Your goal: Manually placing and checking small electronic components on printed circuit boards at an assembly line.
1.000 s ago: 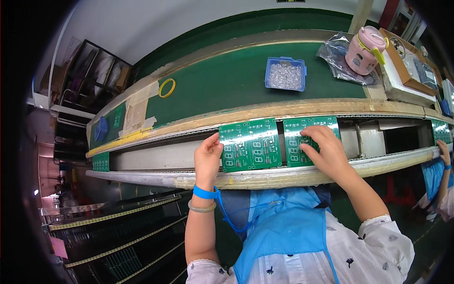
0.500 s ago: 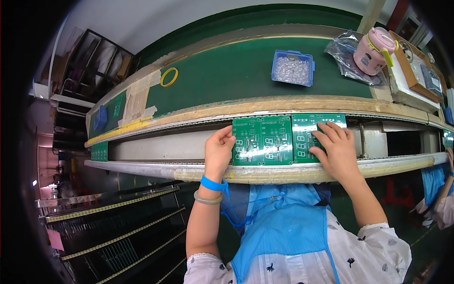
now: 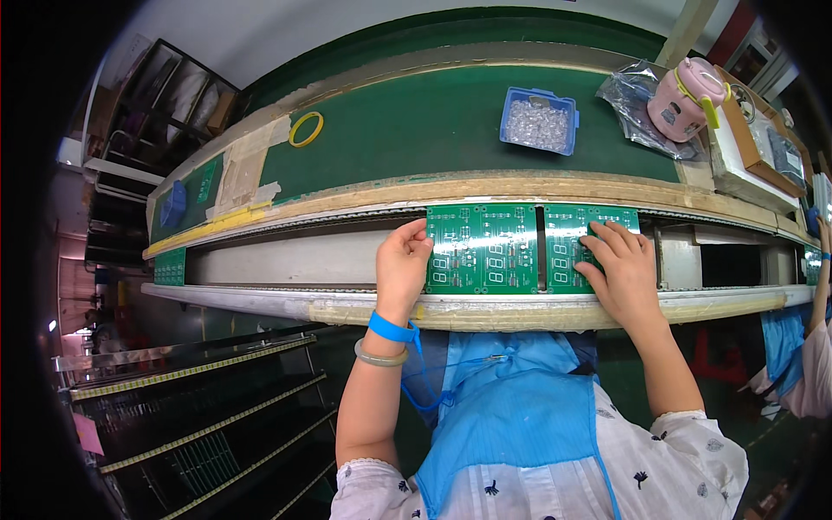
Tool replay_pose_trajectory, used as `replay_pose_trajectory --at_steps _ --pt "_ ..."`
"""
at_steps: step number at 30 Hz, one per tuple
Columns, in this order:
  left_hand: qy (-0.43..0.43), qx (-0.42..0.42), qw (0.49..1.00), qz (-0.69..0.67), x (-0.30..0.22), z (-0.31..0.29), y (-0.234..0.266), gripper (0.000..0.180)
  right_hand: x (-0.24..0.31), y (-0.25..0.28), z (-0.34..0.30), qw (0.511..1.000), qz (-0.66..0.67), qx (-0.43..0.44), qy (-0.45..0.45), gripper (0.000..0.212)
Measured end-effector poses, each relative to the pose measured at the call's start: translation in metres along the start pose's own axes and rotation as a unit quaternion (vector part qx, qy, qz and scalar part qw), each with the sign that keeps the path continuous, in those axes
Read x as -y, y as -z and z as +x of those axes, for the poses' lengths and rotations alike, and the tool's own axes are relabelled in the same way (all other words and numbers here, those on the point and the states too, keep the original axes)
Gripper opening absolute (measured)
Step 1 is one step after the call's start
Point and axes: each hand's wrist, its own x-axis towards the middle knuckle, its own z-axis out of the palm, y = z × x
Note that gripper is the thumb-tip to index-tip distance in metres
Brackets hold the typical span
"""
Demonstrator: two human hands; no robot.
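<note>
Two green circuit boards with white printed digit outlines rest across the rails of a long track in front of me. My left hand [image 3: 404, 267] pinches the left edge of the left circuit board [image 3: 482, 250] between thumb and fingers. On the right circuit board [image 3: 565, 227] lies my right hand [image 3: 626, 270], its fingers apart and bent, the tips touching the upper face. That hand hides much of the board's right part. A narrow dark gap separates the two boards. A blue band [image 3: 392, 329] and a pale bangle circle my left wrist.
Beyond the track, a green bench [image 3: 399, 121] carries a blue bin [image 3: 539, 121] of small transparent parts, a yellow tape ring [image 3: 306, 129] and a pink lidded container [image 3: 685, 102]. Another circuit board [image 3: 170, 267] sits at the track's left end. A co-worker's arm [image 3: 819, 286] shows far right.
A gap has opened between the boards, which were nearly touching; the right board and my right hand have shifted slightly right. My left hand keeps its pinch. The whole view has shifted a little.
</note>
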Motion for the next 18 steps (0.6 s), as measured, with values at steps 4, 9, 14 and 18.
replay_pose_trajectory --at_steps 4,9,14,18 --pt "0.003 -0.009 1.000 -0.014 0.000 0.002 -0.013 0.035 -0.002 0.001 0.005 1.000 -0.006 0.006 0.006 0.038" --pt "-0.120 -0.053 0.985 0.112 0.009 -0.020 0.023 0.037 0.026 0.007 0.023 0.997 0.037 -0.055 0.044 0.049" --pt "-0.218 -0.205 0.945 0.132 -0.031 -0.053 0.092 0.039 0.023 0.004 0.008 0.987 0.105 -0.067 0.105 0.038" --pt "-0.263 -0.476 0.783 0.303 -0.059 -0.122 0.231 0.031 0.069 0.003 0.027 0.971 0.052 -0.091 0.213 0.028"
